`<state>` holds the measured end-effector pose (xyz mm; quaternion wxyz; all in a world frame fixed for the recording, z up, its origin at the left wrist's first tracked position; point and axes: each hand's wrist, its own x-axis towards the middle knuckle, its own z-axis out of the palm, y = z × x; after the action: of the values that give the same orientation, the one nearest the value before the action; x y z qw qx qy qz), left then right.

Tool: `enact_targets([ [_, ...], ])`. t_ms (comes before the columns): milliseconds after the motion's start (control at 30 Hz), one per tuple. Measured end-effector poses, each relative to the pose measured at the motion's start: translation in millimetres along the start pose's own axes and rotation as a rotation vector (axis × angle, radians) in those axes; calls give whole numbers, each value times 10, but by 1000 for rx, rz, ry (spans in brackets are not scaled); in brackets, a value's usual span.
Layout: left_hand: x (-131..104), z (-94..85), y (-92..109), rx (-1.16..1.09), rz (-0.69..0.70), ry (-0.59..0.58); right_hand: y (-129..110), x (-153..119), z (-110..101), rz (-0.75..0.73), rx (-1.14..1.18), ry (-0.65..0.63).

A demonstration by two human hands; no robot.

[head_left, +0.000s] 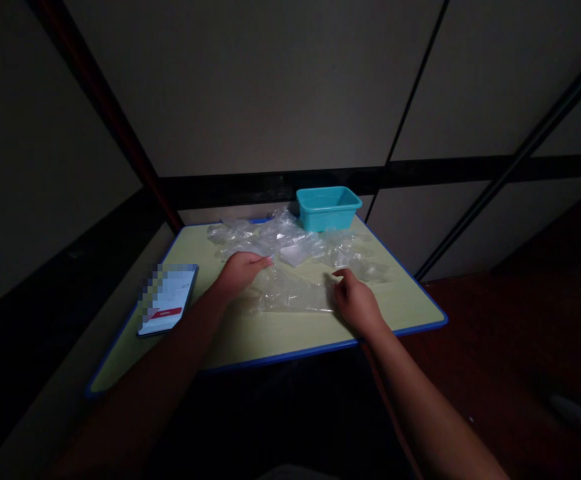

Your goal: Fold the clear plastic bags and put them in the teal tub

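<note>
Left hand (pixel 243 272) pinches one bag (pixel 295 295) by its edge; right hand (pixel 356 301) curls at the other end, hold unclear; bag lies on near side of tub (pixel 326 217); looks thin, so could slip or tear if tugged; plastic pile (pixel 276 233) by tub could cling and drag along.

Plastic bag (pixel 295 297): clear; I see white glints
Crumpled bags (pixel 280 235): clear to whitish
Tub (pixel 328 217): plain turquoise
Tabletop (pixel 270 337): I make out pale yellow-green
Table edging (pixel 290 358): blue
Device screen (pixel 174 295): white, red bar
Floor (pixel 470 320): I read dark red
Wall panels (pixel 250 87): dim grey, black strips
</note>
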<state>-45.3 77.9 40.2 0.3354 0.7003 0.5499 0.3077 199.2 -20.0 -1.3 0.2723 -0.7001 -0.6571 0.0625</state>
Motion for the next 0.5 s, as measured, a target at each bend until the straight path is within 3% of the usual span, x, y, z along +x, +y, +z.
enact_targets([
  [233, 14, 36, -92, 86, 127, -4, -30, -34, -38, -36, -77, -6],
  [500, 3, 62, -122, 10, 74, 4, -49, -35, -39, 4, -111, -33],
])
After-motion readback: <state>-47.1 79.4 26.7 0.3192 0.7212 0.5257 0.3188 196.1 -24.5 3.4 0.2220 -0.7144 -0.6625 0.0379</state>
